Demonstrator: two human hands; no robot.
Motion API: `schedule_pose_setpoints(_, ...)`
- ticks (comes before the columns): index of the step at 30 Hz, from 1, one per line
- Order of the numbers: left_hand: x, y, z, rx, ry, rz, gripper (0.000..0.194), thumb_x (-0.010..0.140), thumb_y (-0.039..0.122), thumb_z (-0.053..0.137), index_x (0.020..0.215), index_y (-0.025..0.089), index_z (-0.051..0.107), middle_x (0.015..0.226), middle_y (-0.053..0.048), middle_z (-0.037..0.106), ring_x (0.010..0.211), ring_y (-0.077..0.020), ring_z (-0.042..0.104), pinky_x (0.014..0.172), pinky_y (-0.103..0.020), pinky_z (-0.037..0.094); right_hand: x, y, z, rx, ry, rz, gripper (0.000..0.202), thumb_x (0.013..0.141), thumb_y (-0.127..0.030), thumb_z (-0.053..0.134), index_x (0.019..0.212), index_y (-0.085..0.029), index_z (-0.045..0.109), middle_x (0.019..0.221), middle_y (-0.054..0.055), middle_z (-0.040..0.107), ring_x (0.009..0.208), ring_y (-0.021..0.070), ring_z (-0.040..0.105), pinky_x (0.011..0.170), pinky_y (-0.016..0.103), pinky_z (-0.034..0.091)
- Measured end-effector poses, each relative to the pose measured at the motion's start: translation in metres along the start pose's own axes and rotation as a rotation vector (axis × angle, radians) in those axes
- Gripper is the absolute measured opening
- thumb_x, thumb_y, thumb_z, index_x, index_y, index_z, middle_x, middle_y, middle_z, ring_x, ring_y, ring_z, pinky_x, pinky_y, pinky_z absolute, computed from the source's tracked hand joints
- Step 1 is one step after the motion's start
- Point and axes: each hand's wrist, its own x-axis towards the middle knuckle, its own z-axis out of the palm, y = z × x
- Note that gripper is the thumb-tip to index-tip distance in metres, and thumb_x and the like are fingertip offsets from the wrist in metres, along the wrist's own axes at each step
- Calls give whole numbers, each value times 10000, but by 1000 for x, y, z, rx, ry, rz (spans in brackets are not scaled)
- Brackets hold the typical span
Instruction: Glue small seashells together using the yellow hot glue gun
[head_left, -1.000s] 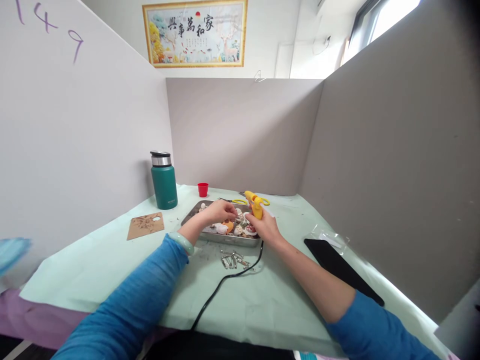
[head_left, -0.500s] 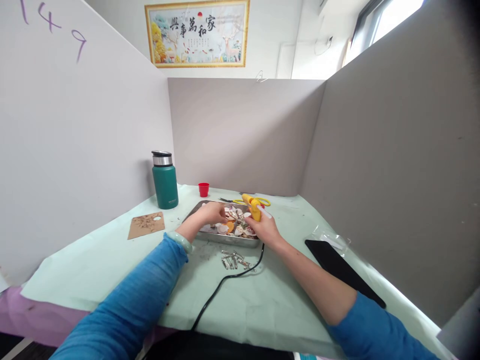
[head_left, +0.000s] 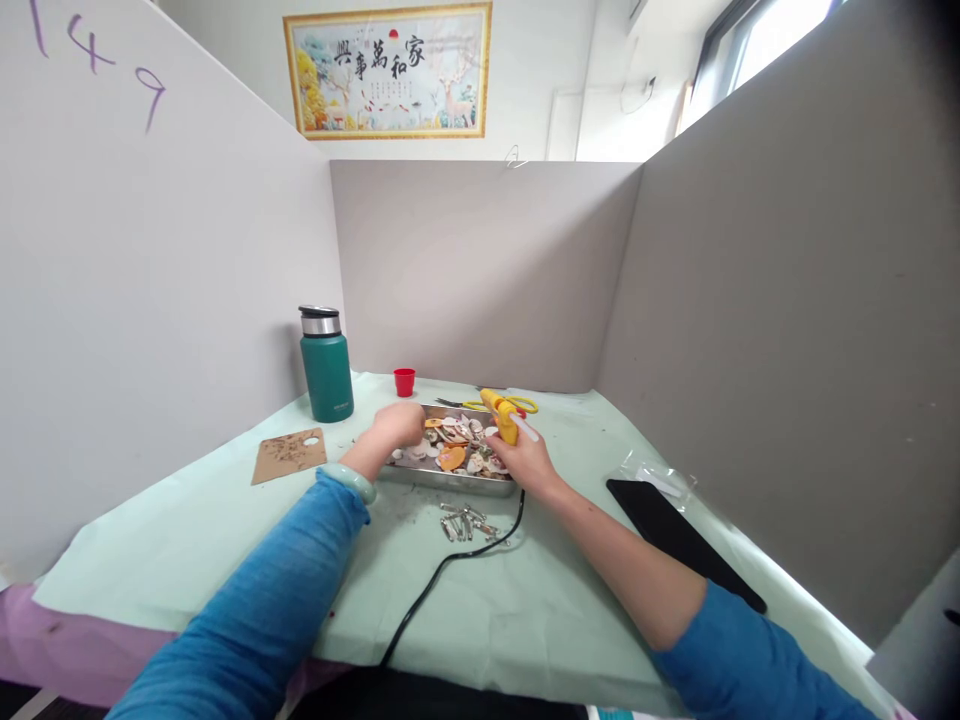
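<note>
Right hand (head_left: 529,462): grip wrapped around the yellow hot-glue gun (head_left: 500,412), held above the right end of the metal tray (head_left: 450,482); white glue stick (head_left: 524,427) protrudes from the gun. Left hand (head_left: 400,425) over the tray's left end, fingertips hidden; cannot tell whether its grip is spread or pinching anything. Assorted flat decorative pieces (head_left: 452,458) lie heaped in the tray. On the worktop (head_left: 517,620), small silvery metal clips (head_left: 465,523) sit in front of the tray, black cable (head_left: 441,568) beside them; yellow-handled scissors (head_left: 529,405) behind.
</note>
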Motion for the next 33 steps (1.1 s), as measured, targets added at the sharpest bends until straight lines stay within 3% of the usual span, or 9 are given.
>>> schedule_pose_setpoints(3, -3, 3, 1, 27, 17, 5, 261, 659, 173, 631, 894, 162, 745, 975, -174, 709, 876, -278, 658, 713, -305, 468, 1, 1, 1, -12, -7, -3, 338, 698, -332, 608, 1006, -193, 610, 715, -5, 612, 504, 127, 516, 488, 254, 446)
schedule_pose_setpoints(8, 7, 12, 21, -13, -27, 160, 288, 630, 338, 694, 859, 177, 758, 858, -123, 729, 832, -256, 655, 737, -283, 461, 2, 1, 1, -57, 11, -20, 328, 700, -329, 607, 998, -192, 624, 736, 9, 634, 546, 141, 544, 546, 272, 474)
schedule_pose_setpoints(11, 14, 11, 29, -115, -114, 172, 342, 609, 320, 711, 924, 195, 754, 859, -77, 737, 810, -222, 656, 714, -244, 454, 1, 1, 0, -77, 16, -30, 325, 700, -331, 611, 993, -191, 628, 729, 12, 641, 580, 153, 560, 576, 279, 480)
schedule_pose_setpoints(18, 14, 12, 30, -197, -151, 127, 415, 589, 258, 716, 993, 160, 724, 834, -68, 735, 735, -195, 659, 644, -225, 452, 1, 1, 1, -69, 21, -25, 326, 698, -322, 610, 994, -187, 629, 733, 10, 650, 608, 157, 571, 593, 275, 475)
schedule_pose_setpoints(25, 13, 12, 29, -257, -5, 135, 272, 574, 217, 727, 840, 164, 723, 866, -74, 722, 792, -213, 643, 645, -235, 442, 1, 3, 2, -34, 33, -50, 330, 695, -322, 623, 998, -191, 633, 733, 12, 654, 654, 174, 601, 635, 297, 494)
schedule_pose_setpoints(33, 8, 15, 21, -350, 36, 217, 263, 666, 186, 613, 888, 162, 753, 805, -43, 709, 722, -170, 611, 628, -224, 414, 1, 4, 1, -42, 36, -54, 316, 691, -329, 623, 977, -196, 636, 698, -2, 640, 606, 162, 574, 604, 287, 483)
